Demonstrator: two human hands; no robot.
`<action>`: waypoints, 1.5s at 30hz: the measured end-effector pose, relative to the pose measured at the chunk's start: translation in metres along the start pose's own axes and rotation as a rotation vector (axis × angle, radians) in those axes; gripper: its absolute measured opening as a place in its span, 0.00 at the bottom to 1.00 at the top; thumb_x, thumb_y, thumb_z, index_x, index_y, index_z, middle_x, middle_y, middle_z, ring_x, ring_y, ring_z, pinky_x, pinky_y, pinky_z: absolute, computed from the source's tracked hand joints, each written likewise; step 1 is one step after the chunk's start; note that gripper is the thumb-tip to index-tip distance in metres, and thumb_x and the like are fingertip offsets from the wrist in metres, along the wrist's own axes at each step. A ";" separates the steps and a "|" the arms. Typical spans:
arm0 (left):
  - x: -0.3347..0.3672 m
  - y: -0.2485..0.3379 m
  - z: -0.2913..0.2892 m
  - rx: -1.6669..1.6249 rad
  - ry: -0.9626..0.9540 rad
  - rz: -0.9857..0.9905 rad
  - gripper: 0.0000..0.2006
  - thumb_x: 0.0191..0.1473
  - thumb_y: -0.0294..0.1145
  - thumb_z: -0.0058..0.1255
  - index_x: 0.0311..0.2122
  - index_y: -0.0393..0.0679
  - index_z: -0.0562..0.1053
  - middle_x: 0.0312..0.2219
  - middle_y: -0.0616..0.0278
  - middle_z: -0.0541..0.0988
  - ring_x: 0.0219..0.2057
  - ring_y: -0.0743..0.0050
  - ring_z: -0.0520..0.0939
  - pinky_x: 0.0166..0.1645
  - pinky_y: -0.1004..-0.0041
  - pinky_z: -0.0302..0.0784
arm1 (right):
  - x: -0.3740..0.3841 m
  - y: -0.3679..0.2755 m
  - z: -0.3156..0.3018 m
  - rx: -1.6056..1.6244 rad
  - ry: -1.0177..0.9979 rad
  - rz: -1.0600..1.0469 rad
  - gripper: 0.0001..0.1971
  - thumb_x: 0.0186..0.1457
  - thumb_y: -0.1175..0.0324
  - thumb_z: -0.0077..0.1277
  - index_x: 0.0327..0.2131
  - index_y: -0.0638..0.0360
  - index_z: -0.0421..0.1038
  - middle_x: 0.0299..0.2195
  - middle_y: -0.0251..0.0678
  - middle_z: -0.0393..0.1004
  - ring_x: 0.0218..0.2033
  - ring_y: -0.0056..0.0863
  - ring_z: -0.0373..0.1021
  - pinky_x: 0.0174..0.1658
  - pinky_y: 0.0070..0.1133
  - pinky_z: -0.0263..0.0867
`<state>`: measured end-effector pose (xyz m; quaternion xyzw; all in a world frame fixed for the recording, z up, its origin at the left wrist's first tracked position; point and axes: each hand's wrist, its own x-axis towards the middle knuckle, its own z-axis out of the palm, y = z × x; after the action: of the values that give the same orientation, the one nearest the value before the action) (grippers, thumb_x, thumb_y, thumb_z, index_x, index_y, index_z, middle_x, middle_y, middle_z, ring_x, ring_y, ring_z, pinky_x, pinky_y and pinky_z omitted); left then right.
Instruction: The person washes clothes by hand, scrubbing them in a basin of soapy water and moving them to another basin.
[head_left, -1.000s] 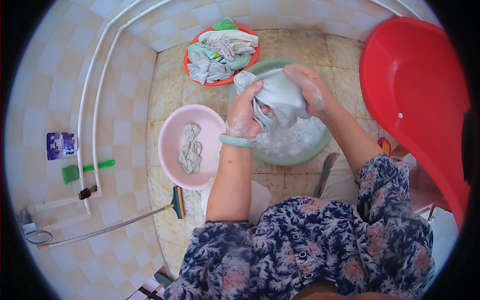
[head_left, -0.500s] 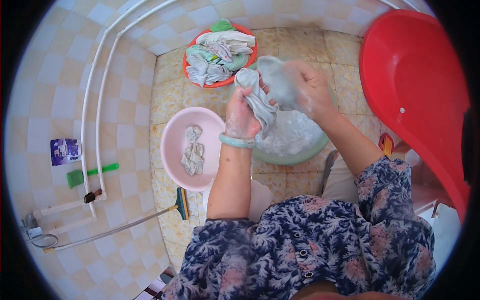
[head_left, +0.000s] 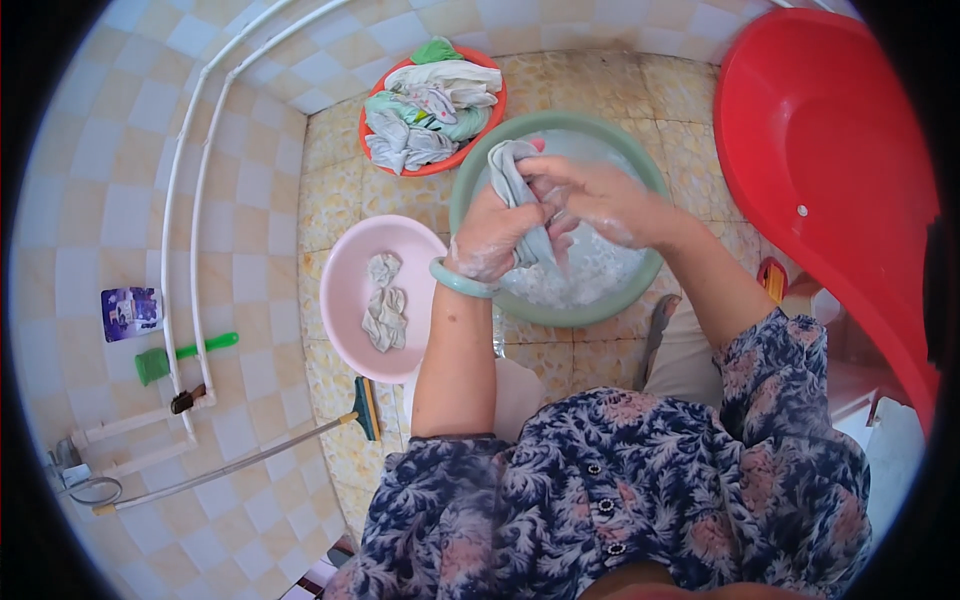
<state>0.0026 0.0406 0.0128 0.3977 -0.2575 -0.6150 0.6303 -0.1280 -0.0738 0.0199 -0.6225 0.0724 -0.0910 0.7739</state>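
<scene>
Above the green basin (head_left: 655, 180) of sudsy water, a wet light grey cloth (head_left: 510, 175) is bunched up between my hands. My left hand (head_left: 492, 232), soapy and with a pale green bangle (head_left: 465, 280) on its wrist, is closed around the cloth. My right hand (head_left: 610, 200) comes in from the other side, its bent fingers against the cloth and partly blurred. Foam streaks its skin too. The cloth's lower end hangs over the water (head_left: 590, 275), and its exact kind cannot be made out.
A pink basin (head_left: 345, 330) with crumpled whitish cloths (head_left: 385, 310) stands left. Beyond it, an orange-red basin (head_left: 433, 170) is heaped with clothes (head_left: 440, 105). A large red tub (head_left: 800, 120) fills the right side. A squeegee (head_left: 365, 408) leans by the tiled wall (head_left: 250, 300).
My right hand, which held a blurred grey piece of cloth apart, has come down and in against the cloth in my left hand. More of the green basin shows now.
</scene>
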 end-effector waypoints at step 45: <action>0.013 -0.017 0.012 -0.170 0.288 0.174 0.19 0.47 0.23 0.38 0.47 0.35 0.63 0.40 0.53 0.72 0.40 0.66 0.75 0.44 0.68 0.71 | 0.020 0.032 -0.070 0.835 0.586 -0.051 0.07 0.47 0.71 0.42 0.29 0.62 0.67 0.28 0.35 0.70 0.32 0.27 0.67 0.41 0.27 0.63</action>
<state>-0.0160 0.0268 0.0032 0.4033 -0.1451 -0.5143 0.7428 -0.1223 -0.1384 -0.0260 -0.2103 0.2284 -0.3019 0.9014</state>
